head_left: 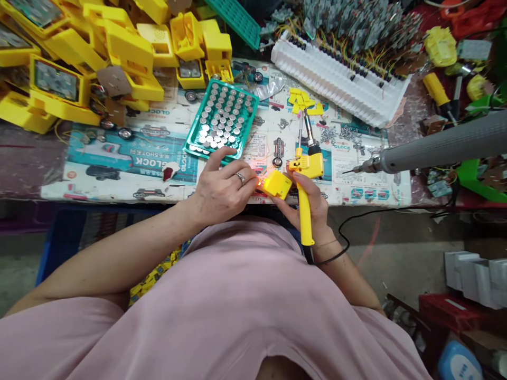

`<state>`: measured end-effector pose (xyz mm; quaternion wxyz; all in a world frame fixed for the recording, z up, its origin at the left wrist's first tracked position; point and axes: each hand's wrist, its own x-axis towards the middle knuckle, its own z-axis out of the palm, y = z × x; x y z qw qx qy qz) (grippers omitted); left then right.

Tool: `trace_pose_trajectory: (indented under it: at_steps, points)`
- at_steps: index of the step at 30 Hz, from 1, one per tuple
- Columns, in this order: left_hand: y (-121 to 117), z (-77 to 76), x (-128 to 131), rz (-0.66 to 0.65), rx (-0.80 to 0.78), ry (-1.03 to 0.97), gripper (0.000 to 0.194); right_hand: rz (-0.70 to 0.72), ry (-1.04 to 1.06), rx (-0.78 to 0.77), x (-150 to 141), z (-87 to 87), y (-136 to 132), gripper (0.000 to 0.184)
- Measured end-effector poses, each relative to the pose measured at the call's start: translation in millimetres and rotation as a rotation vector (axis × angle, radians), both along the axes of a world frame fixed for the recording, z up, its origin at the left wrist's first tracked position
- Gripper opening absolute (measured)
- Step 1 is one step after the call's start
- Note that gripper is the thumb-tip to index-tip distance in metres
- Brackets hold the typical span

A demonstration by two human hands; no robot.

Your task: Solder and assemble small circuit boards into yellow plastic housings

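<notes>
Grasping a yellow tool (304,211) that resembles a soldering iron, the right hand (317,206) also places its thumb against the small yellow housing (278,184). The housing is located between the hands, at the near edge of the printed sheet (356,174), with a red glow at its 9 o'clock end. The left hand (224,192) is curled, fingertips together at that glowing end; what they grip, if anything, cannot be told. Clock positions below are taken from the housing. At 11 o'clock, a green tray (189,138) contains many round silver discs resembling button cells. At 1 o'clock, a white foam tray (317,71) carries circuit boards (356,29) with yellow wires. At 10 o'clock, yellow casings (132,47) are heaped, some fitted with dark panels. At 3 o'clock, a green bin (467,179) holds assorted parts. Lettering on the sheet reads "GLOCK" at 9 o'clock and again at 2 o'clock; the finer print is too small to read. At 4 o'clock, a blue container (447,359) bears a white label, its text illegible.
</notes>
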<state>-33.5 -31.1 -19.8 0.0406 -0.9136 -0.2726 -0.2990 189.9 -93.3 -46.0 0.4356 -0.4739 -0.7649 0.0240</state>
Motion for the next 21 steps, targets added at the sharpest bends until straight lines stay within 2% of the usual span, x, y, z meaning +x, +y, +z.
trace_pose_trajectory:
  at_steps: [9,12,16,19,21]
  points:
    - [3,-0.2,-7,0.027,0.212,0.069,0.009,0.028,0.014,-0.007,0,0.6,-1,0.079]
    - [4,-1.8,-9,0.012,0.117,0.088,0.014,0.088,0.052,-0.080,4,4.2,-2,0.082]
    - [4,-3.9,-12,-0.015,-0.048,0.091,0.011,0.091,0.115,-0.132,13,14.6,6,0.067]
    - [4,-1.6,-16,-0.020,-0.044,0.141,0.010,0.100,0.104,-0.139,19,19.2,21,0.063]
    - [5,3.1,-18,-0.049,0.011,0.115,0.019,0.134,0.048,-0.177,22,18.9,34,0.060]
